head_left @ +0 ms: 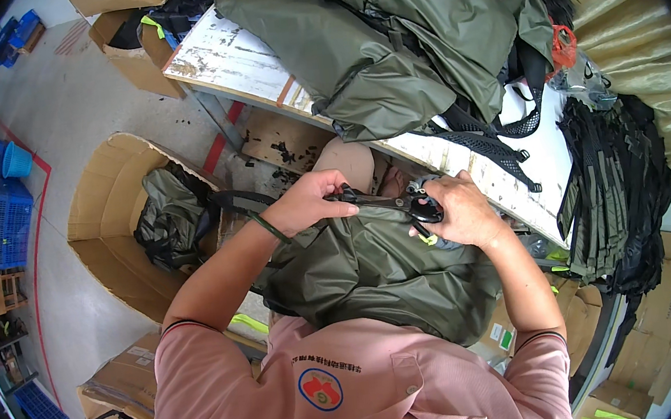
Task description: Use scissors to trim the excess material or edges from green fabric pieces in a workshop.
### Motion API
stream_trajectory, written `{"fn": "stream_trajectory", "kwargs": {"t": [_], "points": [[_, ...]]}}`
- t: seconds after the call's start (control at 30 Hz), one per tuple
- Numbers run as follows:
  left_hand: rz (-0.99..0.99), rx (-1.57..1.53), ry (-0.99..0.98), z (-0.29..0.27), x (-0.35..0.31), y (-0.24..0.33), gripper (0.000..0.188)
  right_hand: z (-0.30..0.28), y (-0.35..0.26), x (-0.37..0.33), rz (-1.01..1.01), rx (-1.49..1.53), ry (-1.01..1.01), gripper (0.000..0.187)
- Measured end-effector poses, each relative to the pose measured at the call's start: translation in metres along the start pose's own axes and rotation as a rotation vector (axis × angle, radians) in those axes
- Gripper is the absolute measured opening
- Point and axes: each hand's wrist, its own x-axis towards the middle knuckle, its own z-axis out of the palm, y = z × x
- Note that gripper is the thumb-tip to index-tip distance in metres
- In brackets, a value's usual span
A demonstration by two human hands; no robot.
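An olive-green bag (375,263) of shiny fabric lies across my lap, its upper edge raised between my hands. My left hand (311,202) is closed, thumb and fingers pinching a small black strap piece (345,195) at that edge. In my right hand (466,209) is a pair of scissors (428,209) with black handles. Their metal blades run left along the bag's edge toward my left fingertips. Whether the blades touch the fabric, I cannot tell. A black webbing strap (242,201) extends to the left beneath my left wrist.
Olive-green bags (415,35) with black mesh straps cover much of the worn white table (210,54) ahead. Black and green straps (617,177) hang in a thick bundle at the right. Left stands an open carton (110,227) holding another green bag (172,216). Blue crates (2,223) line the far left.
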Motion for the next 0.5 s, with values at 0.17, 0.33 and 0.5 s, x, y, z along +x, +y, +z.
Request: {"fn": "stream_trajectory", "kwargs": {"t": [0.17,0.33,0.5], "points": [[-0.003,0.002,0.003,-0.0007,0.0018,-0.0019,0.02,0.002,-0.0043,-0.0021,0.018,0.03,0.013,0.039],[-0.011,-0.008,-0.012,0.0017,0.0031,-0.0018,0.02,0.0082,-0.0032,-0.0025,0.018,0.038,0.025,0.04],[-0.017,0.039,0.007,0.0055,0.0003,0.0047,0.021,0.0103,-0.0072,0.0004,0.025,0.032,0.018,0.042]]}}
